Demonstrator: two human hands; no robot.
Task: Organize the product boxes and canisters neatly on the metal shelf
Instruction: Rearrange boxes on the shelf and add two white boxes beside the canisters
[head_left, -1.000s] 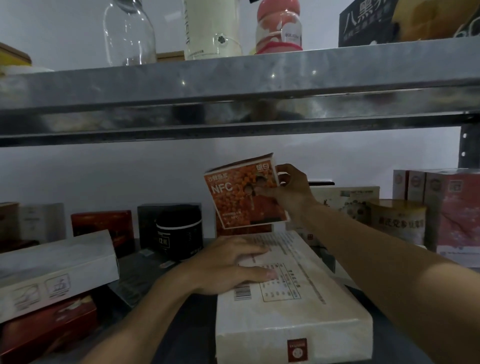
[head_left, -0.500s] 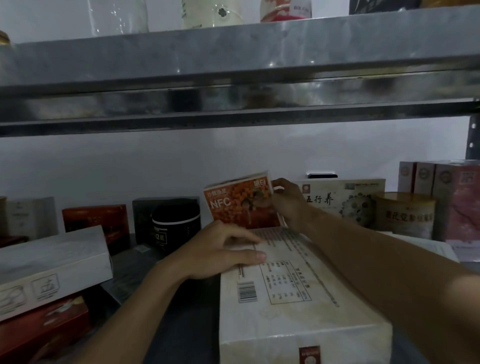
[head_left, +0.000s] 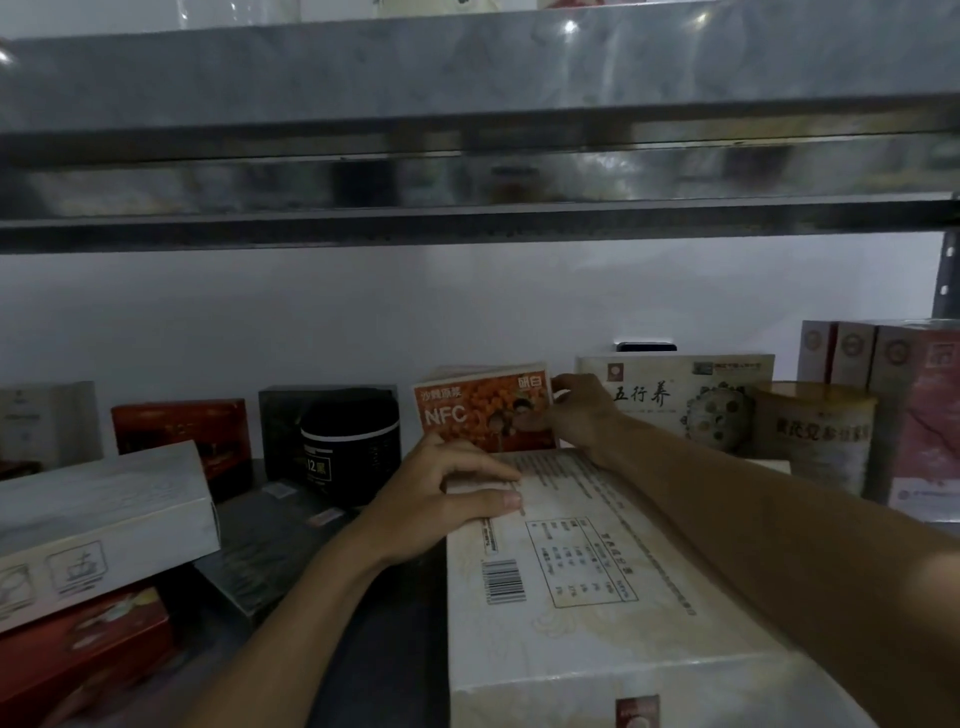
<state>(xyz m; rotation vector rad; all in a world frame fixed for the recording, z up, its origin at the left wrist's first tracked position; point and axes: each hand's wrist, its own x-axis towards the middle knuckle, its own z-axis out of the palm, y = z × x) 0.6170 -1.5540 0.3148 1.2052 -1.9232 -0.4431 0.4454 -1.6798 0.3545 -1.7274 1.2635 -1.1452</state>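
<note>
An orange NFC box (head_left: 467, 410) stands upright at the back of the metal shelf (head_left: 395, 644), just behind a large cream box (head_left: 597, 597) that lies flat. My right hand (head_left: 576, 415) grips the orange box by its right edge. My left hand (head_left: 441, 499) rests on the near left corner of the cream box's far end, fingers spread flat and thumb along the top.
A black canister (head_left: 350, 457) and a black box stand left of the orange box; a red box (head_left: 182, 434) further left. A long white box (head_left: 98, 519) lies on red boxes at the left. A cream box (head_left: 691, 400), a gold canister (head_left: 815, 436) and pink boxes (head_left: 914, 415) stand right. The upper shelf (head_left: 478, 104) hangs low overhead.
My right hand has lowered the orange NFC box from mid-air down to the shelf behind the cream box and stood it upright. My left hand has stayed on the cream box.
</note>
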